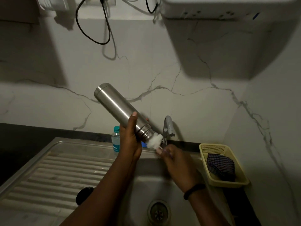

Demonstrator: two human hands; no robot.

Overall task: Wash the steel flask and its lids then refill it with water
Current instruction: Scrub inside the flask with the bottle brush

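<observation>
Above the sink [162,181], in the head view, the steel flask [120,111] is held in the air, tilted so its long axis runs from the closed base at the upper left down to the open threaded mouth at the lower right, just short of the tap [167,126]. The left hand [130,141] wraps the lower body just above the threads, thumb laid across the near side and the other fingers curled round the far side. At the mouth sits a white bottle brush [154,141], its bristles partly inside the opening. The right hand [172,159] lies just right of and below the mouth, blurred, its fingers closed round what I take to be the brush's handle, though the handle itself is too smeared to make out. So the brush lines up roughly with the flask's axis, and the right hand is the nearer one to drive it in.

The flask looks brushed, plain and uncapped. A dark round object [84,194], possibly a lid, lies on the draining board [48,168]. I judge the inside scrub is in hand; rinsing and refilling remain.
</observation>
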